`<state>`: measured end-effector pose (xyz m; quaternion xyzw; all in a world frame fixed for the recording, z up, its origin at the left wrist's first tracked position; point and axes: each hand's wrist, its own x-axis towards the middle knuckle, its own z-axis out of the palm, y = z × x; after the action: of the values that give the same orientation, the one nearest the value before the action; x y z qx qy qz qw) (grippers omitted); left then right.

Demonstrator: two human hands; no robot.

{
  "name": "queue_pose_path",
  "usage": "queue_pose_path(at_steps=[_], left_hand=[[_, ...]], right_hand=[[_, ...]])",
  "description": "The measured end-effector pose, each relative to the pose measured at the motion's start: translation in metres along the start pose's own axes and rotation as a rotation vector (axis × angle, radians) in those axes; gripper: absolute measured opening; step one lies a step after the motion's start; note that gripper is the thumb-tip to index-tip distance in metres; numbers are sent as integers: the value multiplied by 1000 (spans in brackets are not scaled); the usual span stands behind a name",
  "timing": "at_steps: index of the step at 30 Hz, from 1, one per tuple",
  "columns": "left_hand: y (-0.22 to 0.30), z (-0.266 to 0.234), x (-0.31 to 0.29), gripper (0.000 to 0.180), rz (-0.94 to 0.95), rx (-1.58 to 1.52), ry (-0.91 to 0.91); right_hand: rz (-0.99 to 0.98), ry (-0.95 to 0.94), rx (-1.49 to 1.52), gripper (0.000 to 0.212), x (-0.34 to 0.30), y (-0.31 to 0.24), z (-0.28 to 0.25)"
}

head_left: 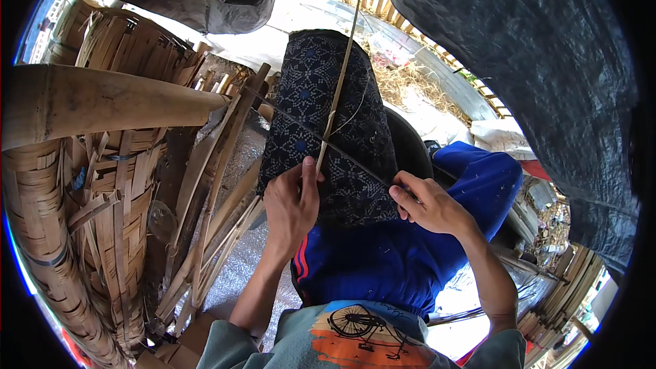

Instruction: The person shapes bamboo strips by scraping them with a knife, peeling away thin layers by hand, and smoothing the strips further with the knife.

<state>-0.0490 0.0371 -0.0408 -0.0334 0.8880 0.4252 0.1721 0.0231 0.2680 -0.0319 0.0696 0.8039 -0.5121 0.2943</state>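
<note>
A long pale bamboo strip (339, 75) runs from the top of the view down over a dark patterned cloth (290, 68) on my lap. My left hand (294, 195) pinches the strip's near end, thumb on top. A thin curl (354, 111) stands off the strip where a long, narrow dark knife (301, 123) crosses it at a slant. My right hand (430, 203) is closed round the knife's near right end. The knife's far left end reaches toward some bamboo sticks, and its tip is hard to make out there.
At left stand woven bamboo baskets (126, 178), a thick bamboo pole (109, 99) and several leaning split sticks (219, 157). Dark plastic sheeting (519, 61) hangs at upper right and upper left. Bundled bamboo slats (564, 294) lie at lower right. Straw (410, 85) lies beyond the cloth.
</note>
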Motion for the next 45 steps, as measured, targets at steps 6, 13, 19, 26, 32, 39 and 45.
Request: queue_pose_path(at_steps=[6,13,19,26,32,39,45], left_hand=[[-6,2,2,41,-16,-57,-35],[-21,-10,7,43,-15,-239,-154],[-21,-15,-1,45,-314,-575,-423],[-23,-15,1,47,-417,-736,-520],[-18,-7,-2,49,-539,-865,-442],[-20,-5,-6,50,-510,-834,-426],[-17,-1,1,50,-528,-898,-404]], right_hand=[[-9,22,30,39,-3,0,6],[-152,340,-290,37,0,-1,7],[-143,312,-290,39,-1,-2,4],[-115,254,-320,34,11,7,8],[-134,267,-268,31,12,7,16],[-107,359,-530,36,27,10,6],[-94,378,-606,38,34,8,5]])
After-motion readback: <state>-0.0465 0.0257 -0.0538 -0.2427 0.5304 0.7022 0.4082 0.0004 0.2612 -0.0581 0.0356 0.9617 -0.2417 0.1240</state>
